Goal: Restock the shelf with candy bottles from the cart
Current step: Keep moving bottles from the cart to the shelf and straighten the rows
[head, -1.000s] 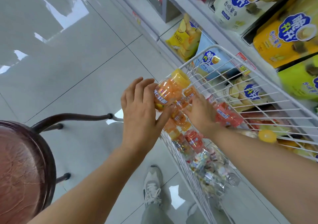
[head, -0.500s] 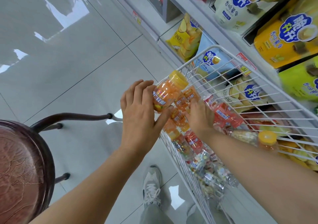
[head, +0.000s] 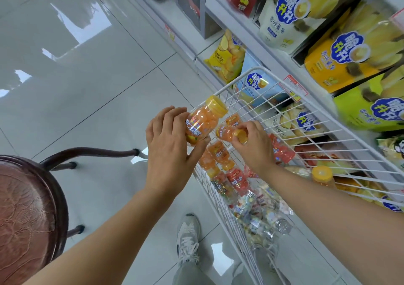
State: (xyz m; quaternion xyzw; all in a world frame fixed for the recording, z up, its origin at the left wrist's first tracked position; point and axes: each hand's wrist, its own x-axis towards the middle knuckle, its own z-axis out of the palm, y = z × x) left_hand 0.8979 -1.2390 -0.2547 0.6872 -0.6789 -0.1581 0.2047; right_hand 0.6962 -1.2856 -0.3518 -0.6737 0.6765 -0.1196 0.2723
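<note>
As L hand (head: 168, 151) grips clear bottle (head: 203, 120), R hand (head: 255, 149) grips smaller bottle (head: 226, 132)

Quick count: one left hand (head: 170, 149), one right hand (head: 255, 149), two candy bottles (head: 203, 123) (head: 229, 132) held up. One wire cart (head: 251, 71) with at least six more inside, near-end pile too jumbled to count. One stool (head: 26, 208) on the left.

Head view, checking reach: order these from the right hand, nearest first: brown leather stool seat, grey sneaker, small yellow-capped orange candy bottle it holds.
1. Small yellow-capped orange candy bottle: held in the right hand.
2. Grey sneaker: on the floor, below-left.
3. Brown leather stool seat: far left.
</note>
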